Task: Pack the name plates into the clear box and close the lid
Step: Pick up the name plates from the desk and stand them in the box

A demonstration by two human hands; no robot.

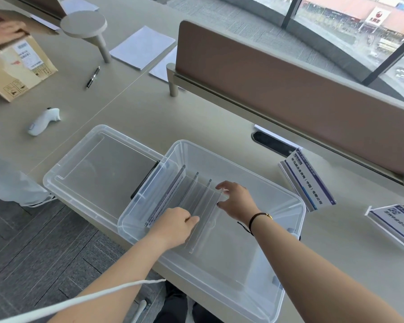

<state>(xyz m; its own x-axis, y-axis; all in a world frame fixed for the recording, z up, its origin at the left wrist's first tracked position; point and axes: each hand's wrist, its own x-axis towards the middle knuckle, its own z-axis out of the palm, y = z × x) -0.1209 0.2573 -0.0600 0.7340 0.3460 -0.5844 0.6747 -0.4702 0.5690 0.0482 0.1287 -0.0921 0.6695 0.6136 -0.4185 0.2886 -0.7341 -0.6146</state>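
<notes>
Desk: beige, matte, with a brown padded divider [289, 89] along its far edge.
Clear box [296, 206]: translucent plastic, rounded corners, open; its lid [98, 169] lies flat just beside it on the left.
Name plates in box [196, 201]: clear acrylic, standing on edge in a row at the box's left end.
Left hand [173, 227]: fingers pinching a plate's near end.
Right hand [236, 199]: fingertips closed on the far end.
Loose name plates [307, 180]: two on the desk at right, printed blue and white; the farther-right one is cut off.
</notes>
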